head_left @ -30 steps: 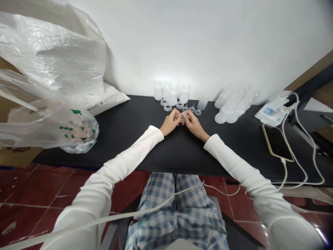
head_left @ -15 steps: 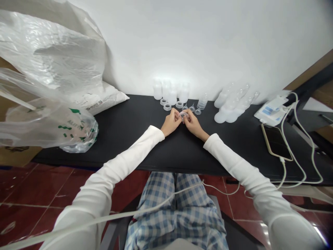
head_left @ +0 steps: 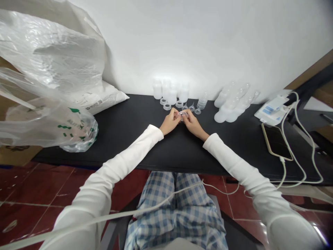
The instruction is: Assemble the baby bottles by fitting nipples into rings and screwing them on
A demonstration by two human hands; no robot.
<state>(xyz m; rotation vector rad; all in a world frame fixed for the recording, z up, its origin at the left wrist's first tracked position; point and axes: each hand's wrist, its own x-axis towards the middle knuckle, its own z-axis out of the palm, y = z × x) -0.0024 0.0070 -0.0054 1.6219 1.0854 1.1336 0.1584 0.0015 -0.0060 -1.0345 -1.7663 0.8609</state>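
My left hand (head_left: 170,122) and my right hand (head_left: 191,122) meet over the middle of the black table (head_left: 125,135). Both pinch one small clear plastic ring part (head_left: 182,115) between their fingertips. Just beyond them lie loose white rings (head_left: 167,106) and small clear nipple-shaped pieces (head_left: 192,108). Behind those, upright white plastic bottles (head_left: 170,92) stand against the wall. To the right, several capped bottles (head_left: 230,104) lie on their sides.
Large clear plastic bags (head_left: 49,86) fill the table's left end, beside a white sack (head_left: 100,99). At the right lie a phone (head_left: 276,141) with a white cable (head_left: 299,163) and a white pack (head_left: 272,110). Red floor tiles and my checked trousers show below.
My hands have barely shifted; the fingers keep working the small clear part, which sits slightly lower between them than before.
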